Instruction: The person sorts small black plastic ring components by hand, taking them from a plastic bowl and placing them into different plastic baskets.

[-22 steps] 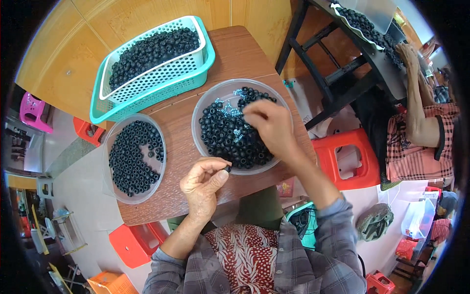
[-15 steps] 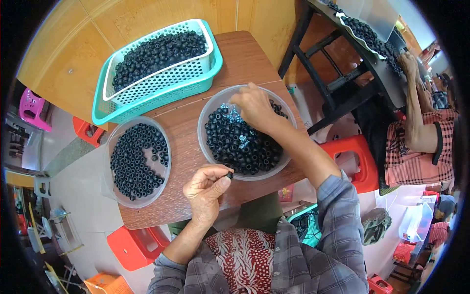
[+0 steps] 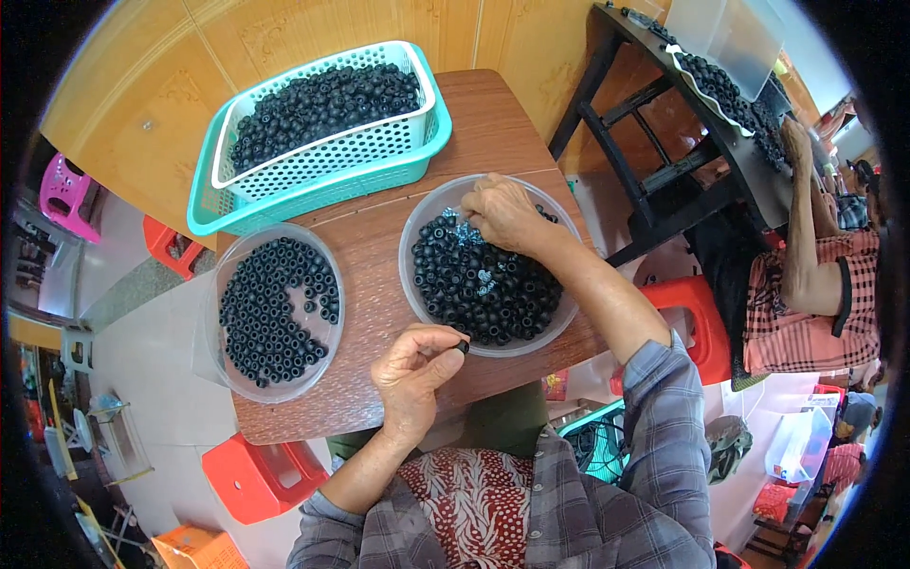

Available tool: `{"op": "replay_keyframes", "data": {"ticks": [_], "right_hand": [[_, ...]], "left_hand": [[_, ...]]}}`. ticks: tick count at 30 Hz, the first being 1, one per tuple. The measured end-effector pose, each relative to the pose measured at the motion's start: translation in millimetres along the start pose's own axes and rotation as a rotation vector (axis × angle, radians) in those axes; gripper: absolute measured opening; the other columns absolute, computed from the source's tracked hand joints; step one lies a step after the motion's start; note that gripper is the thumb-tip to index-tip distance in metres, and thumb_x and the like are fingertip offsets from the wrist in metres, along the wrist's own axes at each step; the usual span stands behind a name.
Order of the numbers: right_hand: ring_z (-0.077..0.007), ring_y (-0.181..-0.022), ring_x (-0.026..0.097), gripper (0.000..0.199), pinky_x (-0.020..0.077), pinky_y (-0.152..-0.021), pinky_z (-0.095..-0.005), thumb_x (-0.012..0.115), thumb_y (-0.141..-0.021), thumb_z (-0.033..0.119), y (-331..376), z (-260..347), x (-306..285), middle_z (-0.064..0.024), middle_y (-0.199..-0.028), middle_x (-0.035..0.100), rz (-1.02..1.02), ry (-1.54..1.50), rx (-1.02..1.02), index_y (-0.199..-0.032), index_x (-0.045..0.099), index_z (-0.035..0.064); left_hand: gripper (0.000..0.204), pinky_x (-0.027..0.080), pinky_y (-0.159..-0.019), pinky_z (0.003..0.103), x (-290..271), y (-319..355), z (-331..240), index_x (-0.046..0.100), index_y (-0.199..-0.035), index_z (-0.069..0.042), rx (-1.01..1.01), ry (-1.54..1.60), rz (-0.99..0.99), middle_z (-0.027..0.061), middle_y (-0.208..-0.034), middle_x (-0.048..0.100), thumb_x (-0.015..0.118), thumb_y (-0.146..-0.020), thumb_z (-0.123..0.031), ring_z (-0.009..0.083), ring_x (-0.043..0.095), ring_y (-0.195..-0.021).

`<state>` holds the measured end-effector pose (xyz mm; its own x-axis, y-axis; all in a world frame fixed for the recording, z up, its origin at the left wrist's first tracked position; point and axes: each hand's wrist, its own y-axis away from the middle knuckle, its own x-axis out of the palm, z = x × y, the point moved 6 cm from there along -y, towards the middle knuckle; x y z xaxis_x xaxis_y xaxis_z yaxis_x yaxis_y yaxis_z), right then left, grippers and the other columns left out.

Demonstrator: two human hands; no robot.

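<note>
Fingers of your right hand (image 3: 502, 211) have shifted in the last second: over the middle of the right bowl (image 3: 436, 203) then, at its far side now. Judged from that, the search, if such it is, has moved to the far part of the bowl, while your left hand (image 3: 409, 381) waits with the same pinch as before.

Left fingers: thumb and forefinger closed to a bead's width, one black bead (image 3: 463, 347) between the tips. Bead sits at the near-left rim of the right bowl in this view; can't tell whether it touches.

Right fingers: curled, pointing down, close together, tips beside the blue bits (image 3: 485, 283). Gap hidden by your own knuckles; can't tell if anything is gripped.

Below them, loose black beads fill most of the right bowl, blue bits lying on top in two spots.

Further out, left on the brown desk (image 3: 372, 248): left bowl (image 3: 298, 296), clear, holding ring-like black beads with a bare patch toward its right side. Behind it, a white basket (image 3: 327, 152) heaped with black beads, nested in a teal basket (image 3: 318, 192).

Beyond, to your right: a co-worker's hand (image 3: 796, 142) at beads on a black desk (image 3: 758, 180).
</note>
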<state>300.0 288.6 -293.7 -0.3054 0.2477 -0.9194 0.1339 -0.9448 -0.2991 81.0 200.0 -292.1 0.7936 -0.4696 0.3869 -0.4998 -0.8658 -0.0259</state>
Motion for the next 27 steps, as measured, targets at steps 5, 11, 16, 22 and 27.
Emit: {"op": "replay_keyframes", "data": {"ticks": [5,11,16,22,27], "right_hand": [[-0.0412,-0.080,0.058,0.004,0.0454,-0.072,-0.0501,0.060,-0.068,0.005,0.5,0.0,-3.4,-0.0207,-0.075,0.063,-0.017,-0.125,-0.003,-0.068,0.064,0.0036],[-0.0394,-0.080,0.058,0.010,0.0454,-0.072,-0.0488,0.061,-0.071,0.010,6.8,-1.5,-17.4,-0.0193,-0.072,0.062,-0.041,-0.084,0.028,-0.066,0.063,0.0011],[-0.0249,-0.077,0.059,0.014,0.0457,-0.069,-0.0353,0.067,-0.077,0.014,35.7,20.8,-58.0,-0.0112,-0.073,0.062,-0.044,-0.391,0.131,-0.074,0.064,0.0000],[-0.0068,-0.066,0.053,0.021,0.0421,-0.060,-0.0223,0.066,-0.084,0.020,78.8,29.3,-57.1,-0.0009,-0.069,0.061,0.077,-0.899,0.474,-0.078,0.067,-0.0002],[-0.0080,-0.068,0.055,0.020,0.0439,-0.064,-0.0223,0.066,-0.085,0.020,92.6,48.4,-53.7,-0.0022,-0.073,0.063,0.069,-1.241,0.571,-0.079,0.067,0.0005]], "left_hand": [[0.015,0.047,-0.076,0.022,2.4,2.6,0.8,0.063,-0.094,0.000,-0.016,-0.022,-0.008,0.0065,-0.098,0.065,0.067,-0.081,0.005,0.0091,0.059,-0.084],[0.016,0.047,-0.074,0.021,1.7,1.0,-0.4,0.064,-0.094,0.000,-0.058,-0.016,-0.038,0.0053,-0.095,0.067,0.067,-0.080,0.006,0.0076,0.058,-0.080],[0.017,0.047,-0.073,0.020,5.2,-7.3,-14.8,0.064,-0.094,0.001,-0.020,-0.012,-0.069,0.0054,-0.093,0.067,0.068,-0.079,0.006,0.0066,0.057,-0.078],[0.015,0.045,-0.072,0.020,21.3,-22.9,-31.9,0.063,-0.094,0.001,0.156,-0.053,-0.182,0.0038,-0.097,0.064,0.069,-0.081,0.003,0.0057,0.055,-0.078],[0.017,0.045,-0.075,0.020,43.4,-30.1,-38.1,0.061,-0.097,0.001,0.300,-0.269,-0.076,0.0038,-0.097,0.062,0.067,-0.082,0.003,0.0065,0.055,-0.083]]}}
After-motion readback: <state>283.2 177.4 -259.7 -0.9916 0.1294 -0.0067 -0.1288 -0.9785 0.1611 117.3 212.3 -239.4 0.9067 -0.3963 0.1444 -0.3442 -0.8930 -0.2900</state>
